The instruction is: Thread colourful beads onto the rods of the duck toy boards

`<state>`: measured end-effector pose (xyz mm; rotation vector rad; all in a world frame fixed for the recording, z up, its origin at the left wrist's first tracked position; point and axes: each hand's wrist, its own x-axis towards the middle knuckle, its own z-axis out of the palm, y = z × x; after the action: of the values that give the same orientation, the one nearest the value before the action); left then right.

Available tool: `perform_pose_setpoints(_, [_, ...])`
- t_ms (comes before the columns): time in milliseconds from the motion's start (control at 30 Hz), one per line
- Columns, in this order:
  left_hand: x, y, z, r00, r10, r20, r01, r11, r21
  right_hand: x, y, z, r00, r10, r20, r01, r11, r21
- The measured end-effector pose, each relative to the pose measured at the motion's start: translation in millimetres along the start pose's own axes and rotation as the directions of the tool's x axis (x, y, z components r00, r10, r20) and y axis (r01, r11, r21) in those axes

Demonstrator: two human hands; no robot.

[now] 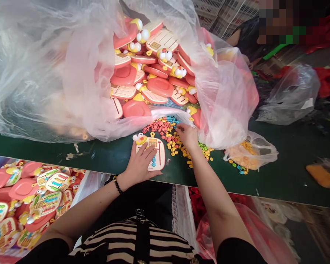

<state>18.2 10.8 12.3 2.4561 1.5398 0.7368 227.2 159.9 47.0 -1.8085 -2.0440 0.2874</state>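
Observation:
My left hand [139, 161] lies over a cream toy counting board [161, 148] on the green table, fingers across its face and thumb at its lower edge. The board has a yellow duck-like head with bulging eyes, slots, and a few blue beads in one slot. Fingertips of my right hand [187, 135] are pinched at the blue end of a heap of small beads [176, 141]; a bit of blue shows at them. Red, yellow and green beads lie in the same heap, partly hidden under my right wrist.
Behind the beads, a large clear plastic bag [82, 73] holds many red-backed boards [161, 86]. Boards with colourful beads fill a container [46, 194] at lower left. A small bag of yellow beads [247, 154] lies right. Another person [247, 40] is at upper right.

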Motion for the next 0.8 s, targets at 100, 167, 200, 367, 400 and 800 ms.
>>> perform_pose_setpoints(100, [1,-1,2.4,1.000,-0.030,0.006,0.030,1.000,0.007,11,-14,9,0.998,0.051,0.043,-0.043,0.984,-0.174])
perform_pose_setpoints(167, [0,-2,2.7,0.999,-0.045,0.021,0.045,0.999,0.011,8,-17,9,0.999,0.034,0.021,-0.030,0.984,-0.173])
perform_pose_setpoints(200, [0,-2,2.6,0.998,-0.049,0.027,0.049,0.999,0.013,3,-17,9,1.000,0.004,0.001,-0.004,0.992,-0.128])
perform_pose_setpoints(367, [1,-4,4.2,0.998,-0.053,0.024,0.054,0.998,-0.012,-41,-26,17,0.959,-0.253,-0.125,0.274,0.939,0.205])
perform_pose_setpoints(400, [1,-4,5.0,0.998,-0.054,0.021,0.055,0.998,-0.017,-49,-29,21,0.942,-0.304,-0.139,0.327,0.925,0.195])
perform_pose_setpoints(800, [0,-5,11.0,0.998,-0.055,-0.045,0.053,0.998,-0.040,-110,-40,35,0.880,-0.442,-0.174,0.458,0.887,0.061])
